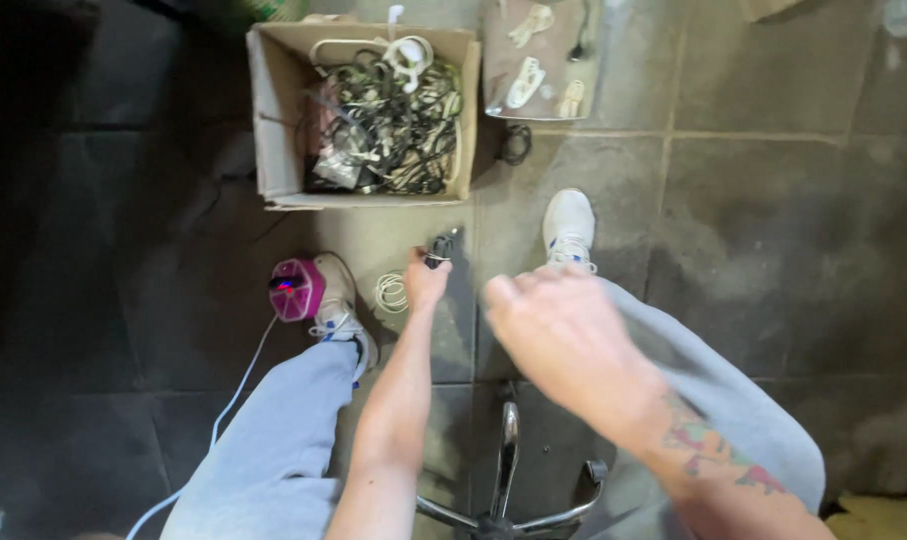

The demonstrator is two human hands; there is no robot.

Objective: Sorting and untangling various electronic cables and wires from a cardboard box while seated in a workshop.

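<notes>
Black cable bundle, light and limp, best taken at its bound middle: pinched shut in your left hand above the floor, your right hand blurred, loosely apart, empty; white coil just beside; cardboard box of tangled cables beyond.

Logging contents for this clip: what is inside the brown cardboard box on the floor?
The brown cardboard box holds a tangled heap of black and white cables, with a coiled white cable on top. Anything beneath the heap is covered.
</notes>
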